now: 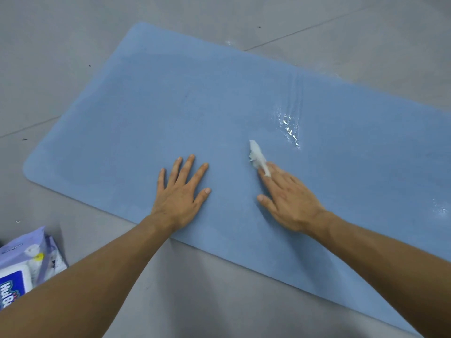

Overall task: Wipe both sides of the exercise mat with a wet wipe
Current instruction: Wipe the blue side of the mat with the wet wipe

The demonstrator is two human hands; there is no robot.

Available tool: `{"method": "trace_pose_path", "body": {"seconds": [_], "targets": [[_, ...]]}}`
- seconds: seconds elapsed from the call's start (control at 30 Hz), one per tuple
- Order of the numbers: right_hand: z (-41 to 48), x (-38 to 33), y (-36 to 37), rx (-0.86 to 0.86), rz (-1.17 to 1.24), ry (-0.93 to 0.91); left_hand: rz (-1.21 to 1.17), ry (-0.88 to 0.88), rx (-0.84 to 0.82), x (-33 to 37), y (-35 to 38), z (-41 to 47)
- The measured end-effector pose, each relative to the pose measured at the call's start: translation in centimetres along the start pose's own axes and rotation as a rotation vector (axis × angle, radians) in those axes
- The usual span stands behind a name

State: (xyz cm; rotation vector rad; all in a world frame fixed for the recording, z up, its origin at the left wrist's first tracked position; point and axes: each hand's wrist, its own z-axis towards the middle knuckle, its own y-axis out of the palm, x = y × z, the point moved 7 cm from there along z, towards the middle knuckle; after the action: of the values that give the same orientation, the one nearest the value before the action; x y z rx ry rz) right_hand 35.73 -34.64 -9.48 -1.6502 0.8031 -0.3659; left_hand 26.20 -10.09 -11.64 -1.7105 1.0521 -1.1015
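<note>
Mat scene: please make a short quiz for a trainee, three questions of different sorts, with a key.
1. True or false: the left hand lies flat on the mat.
2. Which hand presses the wipe? A) left B) right
3. Fill in: the pack lies on the ____, off the mat.
Key: 1 true; 2 B, the right hand; 3 floor.

Soft, even light with faint shadows; wet glare on the mat (170, 106), right hand (290, 198) slightly blurred
</note>
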Motion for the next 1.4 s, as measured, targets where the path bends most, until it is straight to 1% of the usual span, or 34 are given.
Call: {"method": "trace_pose_path", "body": {"seconds": [0.07,0.13,0.2,0.27,0.3,0.37,0.43,0.57,0.6,0.63,0.7,0.8,0.9,1.0,1.1,1.23,1.4], "targets": [[-0.9,-3.6,0.7,0.014,-0.011,-0.182,0.024,0.01,0.008,-0.2,0.0,0.4],[-1.9,-6.4,1.6,0.008,-0.016,-0.326,0.051,0.023,0.017,-0.2,0.0,0.6],[-2.5,-7.9,2.3,-0.028,-0.044,-0.405,0.071,0.037,0.029,-0.2,0.0,0.5],[-2.4,-7.6,2.4,-0.057,-0.053,-0.429,0.068,0.04,0.039,-0.1,0.0,0.5],[-2.0,-6.8,2.3,-0.068,-0.052,-0.411,0.065,0.037,0.042,-0.1,0.0,0.5],[-0.5,-4.4,1.4,-0.048,-0.057,-0.32,0.06,0.029,0.042,-0.1,0.0,0.5],[1.0,-1.0,0.1,-0.015,-0.058,-0.175,0.05,0.025,0.048,-0.1,0.1,0.3],[2.4,5.8,-2.3,0.008,-0.041,0.186,0.043,0.023,0.057,-0.1,0.1,0.3],[2.5,6.6,-2.5,-0.005,-0.02,0.245,0.038,0.024,0.053,-0.1,0.1,0.3],[2.4,6.8,-2.6,-0.025,-0.005,0.267,0.031,0.026,0.046,-0.1,0.1,0.3],[2.1,5.2,-2.3,-0.065,0.001,0.211,0.015,0.025,0.028,-0.2,0.0,0.3],[1.4,0.4,-1.0,-0.098,0.018,0.046,0.01,0.018,0.017,-0.2,-0.1,0.3],[0.4,-4.7,0.4,-0.048,0.054,-0.127,-0.008,0.027,0.021,-0.2,-0.3,0.3],[-1.9,-9.2,1.6,0.039,-0.027,-0.347,-0.017,0.04,0.027,-0.2,-0.5,0.1],[-4.9,-11.7,3.1,-0.005,-0.096,-0.497,-0.007,0.071,0.04,-0.1,-0.4,-0.5],[-6.8,-11.8,3.5,0.004,-0.15,-0.493,0.032,0.127,0.031,0.3,0.3,-2.1],[-7.2,-10.7,2.7,0.08,-0.162,-0.471,0.068,0.224,0.026,1.1,1.2,-4.7]]}}
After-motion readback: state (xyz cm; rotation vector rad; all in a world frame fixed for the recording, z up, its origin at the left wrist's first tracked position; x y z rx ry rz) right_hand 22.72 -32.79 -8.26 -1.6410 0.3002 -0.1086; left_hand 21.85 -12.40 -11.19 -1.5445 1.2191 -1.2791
